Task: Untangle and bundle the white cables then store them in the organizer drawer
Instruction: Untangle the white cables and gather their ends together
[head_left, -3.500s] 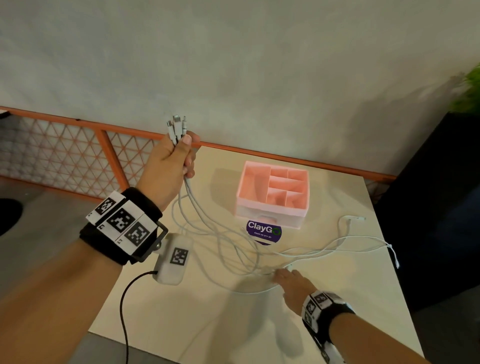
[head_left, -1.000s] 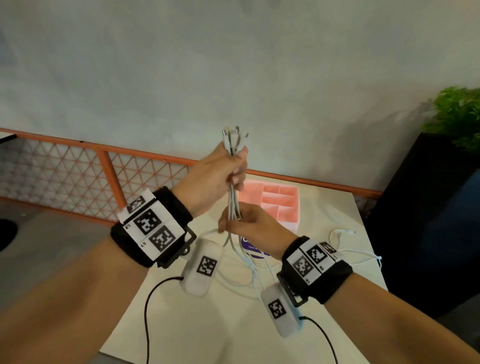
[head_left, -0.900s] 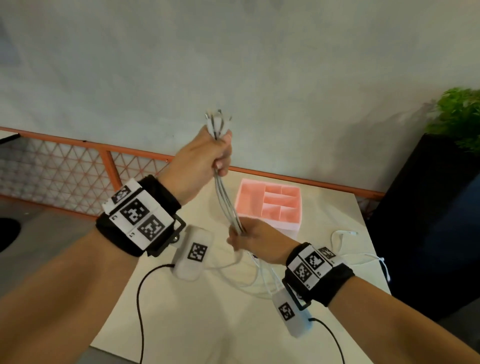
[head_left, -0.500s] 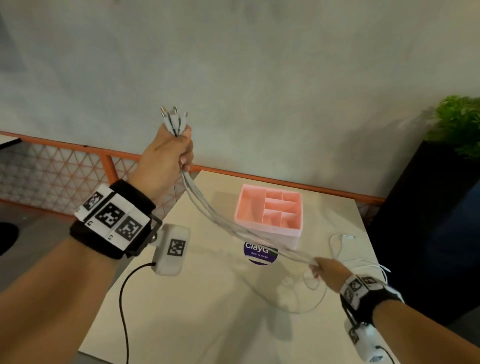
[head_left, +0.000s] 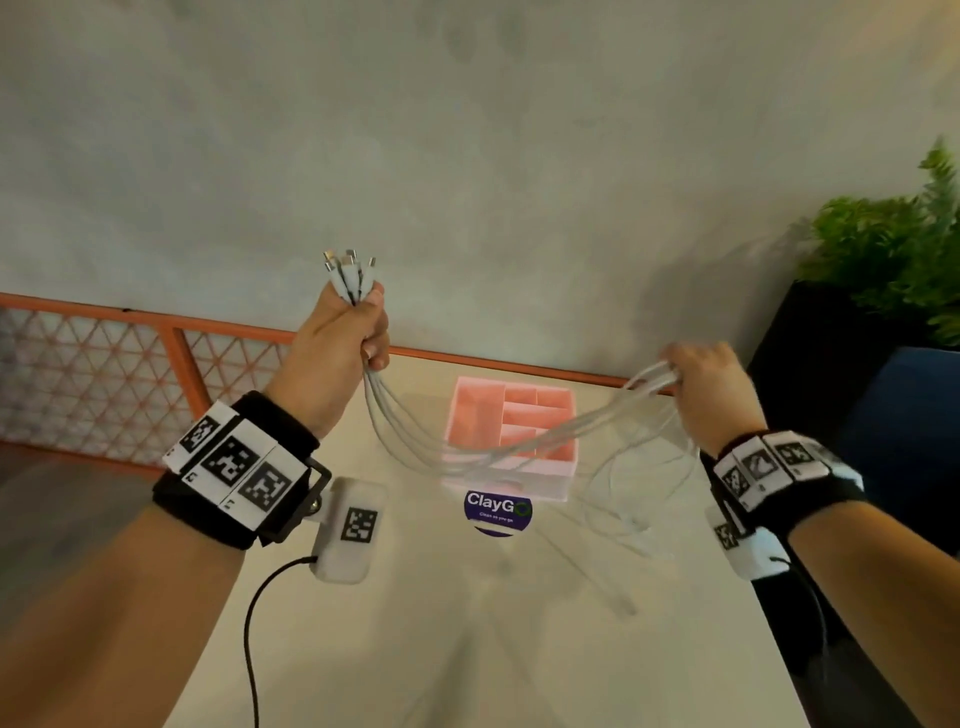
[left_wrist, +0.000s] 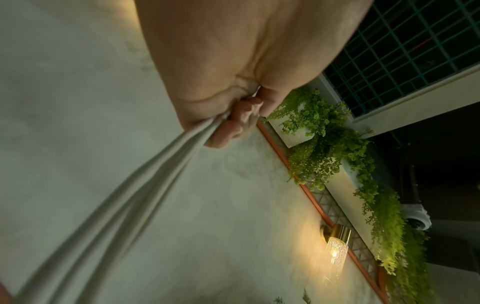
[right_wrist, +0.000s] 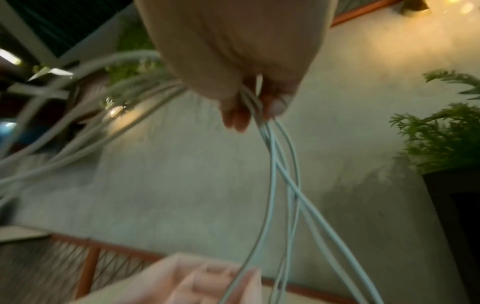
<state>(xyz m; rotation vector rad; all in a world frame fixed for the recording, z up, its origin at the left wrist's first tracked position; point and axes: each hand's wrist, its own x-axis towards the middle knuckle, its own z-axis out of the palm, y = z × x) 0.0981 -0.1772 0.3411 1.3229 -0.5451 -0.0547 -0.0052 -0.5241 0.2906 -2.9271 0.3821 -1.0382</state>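
Several white cables sag in a bundle between my two raised hands, above the table. My left hand grips them in a fist near their plug ends, which stick up above the thumb. In the left wrist view the cables leave that fist downward. My right hand holds the same strands farther along, at the right; their loose ends hang in loops to the table. The right wrist view shows fingers curled round the cables. The pink organizer stands below the sagging cables.
The beige table carries a round purple ClayGo sticker in front of the organizer. An orange lattice railing runs behind and to the left. A dark planter with a green plant stands at the right, close to my right hand.
My right hand has slid along the cables and risen from near the table to upper right. The left hand kept its grip and moved right. The bundle now sags between them.
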